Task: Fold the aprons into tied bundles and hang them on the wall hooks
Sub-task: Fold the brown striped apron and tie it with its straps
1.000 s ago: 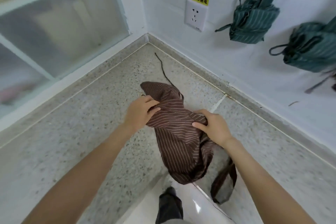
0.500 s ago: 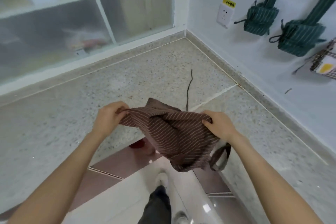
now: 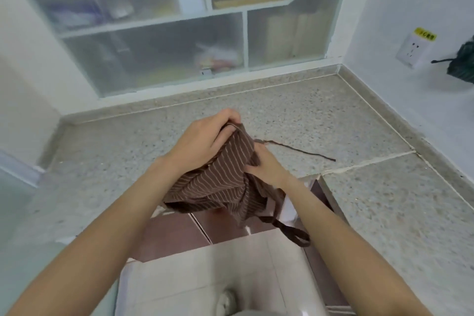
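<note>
Our left hand [image 3: 205,141] and right hand [image 3: 266,167] grip the brown apron [image 3: 220,182], fingers curled into it. It is bunched, untied. One green bundle [image 3: 463,64] already hangs.

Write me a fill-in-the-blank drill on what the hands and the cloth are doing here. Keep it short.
1. Both hands grip a striped apron whose colour is ____.
2. The apron's thin tie trails over the speckled ____.
3. The left hand grips the apron's ____ edge.
4. On the right wall, beside the green bundle, is a white ____.

Missing words: brown; counter; top; socket
</note>
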Demonstrator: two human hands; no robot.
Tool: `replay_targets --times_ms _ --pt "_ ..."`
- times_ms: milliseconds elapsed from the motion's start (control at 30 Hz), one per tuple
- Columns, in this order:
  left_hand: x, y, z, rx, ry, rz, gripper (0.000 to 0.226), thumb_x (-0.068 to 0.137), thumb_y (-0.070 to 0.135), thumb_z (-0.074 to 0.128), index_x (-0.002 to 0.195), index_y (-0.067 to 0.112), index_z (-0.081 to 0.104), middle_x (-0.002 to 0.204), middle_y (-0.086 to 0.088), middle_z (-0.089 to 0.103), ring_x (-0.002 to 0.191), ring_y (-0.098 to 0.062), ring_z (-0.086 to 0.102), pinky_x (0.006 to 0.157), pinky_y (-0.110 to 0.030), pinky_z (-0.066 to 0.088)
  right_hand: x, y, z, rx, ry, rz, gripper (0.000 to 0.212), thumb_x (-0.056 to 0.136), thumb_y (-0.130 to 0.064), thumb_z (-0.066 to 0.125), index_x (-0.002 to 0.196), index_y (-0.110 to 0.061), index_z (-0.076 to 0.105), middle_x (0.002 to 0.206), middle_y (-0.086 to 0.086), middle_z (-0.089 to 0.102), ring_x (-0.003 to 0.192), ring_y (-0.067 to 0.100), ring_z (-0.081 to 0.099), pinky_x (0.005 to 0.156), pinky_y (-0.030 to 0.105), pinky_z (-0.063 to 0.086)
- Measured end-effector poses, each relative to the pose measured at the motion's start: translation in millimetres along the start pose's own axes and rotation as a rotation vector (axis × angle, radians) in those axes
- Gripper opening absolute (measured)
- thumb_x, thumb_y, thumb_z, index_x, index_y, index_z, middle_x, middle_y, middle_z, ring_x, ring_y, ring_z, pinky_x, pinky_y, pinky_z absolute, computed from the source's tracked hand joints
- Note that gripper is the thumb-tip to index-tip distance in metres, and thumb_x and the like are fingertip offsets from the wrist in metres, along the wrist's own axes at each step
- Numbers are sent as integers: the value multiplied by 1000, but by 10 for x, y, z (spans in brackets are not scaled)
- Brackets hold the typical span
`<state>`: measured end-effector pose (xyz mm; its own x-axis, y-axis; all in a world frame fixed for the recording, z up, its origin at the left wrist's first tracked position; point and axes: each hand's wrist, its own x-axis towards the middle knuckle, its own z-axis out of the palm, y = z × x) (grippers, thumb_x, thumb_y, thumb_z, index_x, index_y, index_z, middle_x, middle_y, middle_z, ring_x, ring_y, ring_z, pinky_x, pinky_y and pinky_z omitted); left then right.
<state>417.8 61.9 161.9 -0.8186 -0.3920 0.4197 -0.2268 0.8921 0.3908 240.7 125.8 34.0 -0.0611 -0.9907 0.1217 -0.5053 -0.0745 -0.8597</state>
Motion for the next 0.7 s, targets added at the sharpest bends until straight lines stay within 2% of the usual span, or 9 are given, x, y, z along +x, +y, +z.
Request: replay_targets --times_ms 67,100,200,300,367,467,533,600,700 --pt "-203 -135 -257 54 -9 -9 16 95 34 32 106 27 40 84 13 52 64 4 46 61 -9 36 234 -70 252 -13 89 -45 11 85 -18 63 96 -15 65 97 3 67 95 20 61 83 47 47" --pt "-332 -254 -377 79 -1 -30 16 93 36 31 104 29 40 81 10 56 61 -1 46 58 -14 37 321 -125 342 -30 135 -57 4 86 -16 62 88 -13 64 93 5 67 91 21 60 84 43 46" --pt "-719 -655 -603 105 -56 -143 19 91 40 32 93 34 50 74 8 63 60 -9 55 61 -31 45 435 -225 405 -85 212 -28 7 92 -9 56 96 -8 61 100 8 64 93 17 56 88 34 43" --pt "-1032 -981 -698 -97 -227 -489 41 96 48 30 77 35 65 77 12 68 70 -4 61 78 -35 47 481 -415 418 -190 72 -94 10 98 -18 46 105 -15 52 85 2 62 76 18 57 72 38 46" --pt "-1099 -1113 -665 -233 -248 -640 41 96 52 30 88 36 66 85 11 69 74 -6 63 78 -33 50 480 -593 476 -302 -44 -205 13 99 -23 44 108 -18 51 86 -7 59 74 14 55 68 33 43" --pt "-996 -1181 -497 -308 -285 -574 42 87 62 38 121 40 52 123 19 56 110 -1 55 93 -27 45 457 -850 571 -376 -102 -381 19 98 -24 46 112 -18 58 104 -10 63 90 7 57 75 21 43" --pt "-877 -1162 -344 -447 -403 -528 49 86 64 46 128 40 48 131 21 51 118 2 48 100 -23 38 452 -951 576 -359 -79 -470 19 95 -26 52 109 -19 63 105 -7 67 92 7 61 76 20 46" --pt "-791 -1139 -233 -568 -478 -516 35 89 54 51 116 33 59 114 18 62 105 0 57 91 -21 43 464 -957 513 -356 -30 -497 15 90 -26 61 101 -18 68 96 -7 69 85 6 63 72 21 49" --pt "-761 -1151 -127 -650 -392 -448 16 93 24 54 98 13 64 91 10 67 85 -4 63 79 -19 45 442 -883 332 -335 18 -333 19 83 -29 70 98 -18 67 89 -13 65 80 -2 57 73 16 45"
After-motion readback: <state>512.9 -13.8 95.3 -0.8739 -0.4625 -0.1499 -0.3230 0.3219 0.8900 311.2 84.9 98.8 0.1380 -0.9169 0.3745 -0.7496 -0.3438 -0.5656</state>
